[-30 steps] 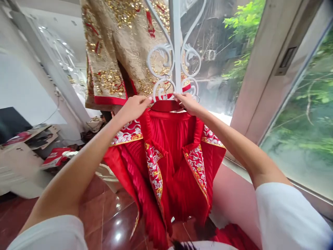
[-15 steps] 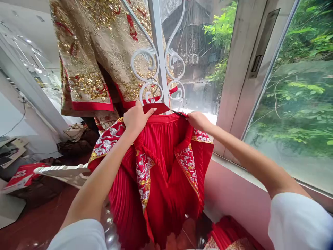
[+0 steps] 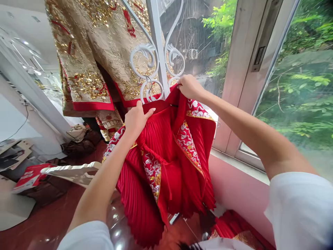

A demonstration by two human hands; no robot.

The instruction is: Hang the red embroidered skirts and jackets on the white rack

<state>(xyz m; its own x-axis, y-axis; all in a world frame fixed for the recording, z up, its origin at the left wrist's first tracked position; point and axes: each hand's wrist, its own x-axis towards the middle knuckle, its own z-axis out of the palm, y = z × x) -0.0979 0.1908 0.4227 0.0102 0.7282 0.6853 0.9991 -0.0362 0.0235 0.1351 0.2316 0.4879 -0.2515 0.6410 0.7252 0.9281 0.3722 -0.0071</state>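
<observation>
A red pleated skirt (image 3: 162,135) with silver and gold embroidered panels hangs between my two hands, held up by its waistband. My left hand (image 3: 135,119) grips the waistband's left part, thumb lying along the top. Higher and to the right, my right hand (image 3: 190,86) pinches the other end of the waistband, fingers closed on the cloth. Just behind the waistband a wire hanger hook (image 3: 149,85) shows in front of the white scrolled metal rack (image 3: 159,45); the rest of the hanger is mostly hidden by the skirt.
A cream-and-gold sequined garment with red trim (image 3: 104,66) hangs behind the rack on the left. Windows (image 3: 307,90) stand at right above a pink wall (image 3: 239,187). Another red garment (image 3: 234,225) lies low at right. A white carved wooden piece (image 3: 73,173) juts in from the left.
My right hand has risen, pulling the skirt's right waistband end up and slightly left, away from the hanger clip. My left hand has stayed nearly in place. The skirt's lower part has swung right.
</observation>
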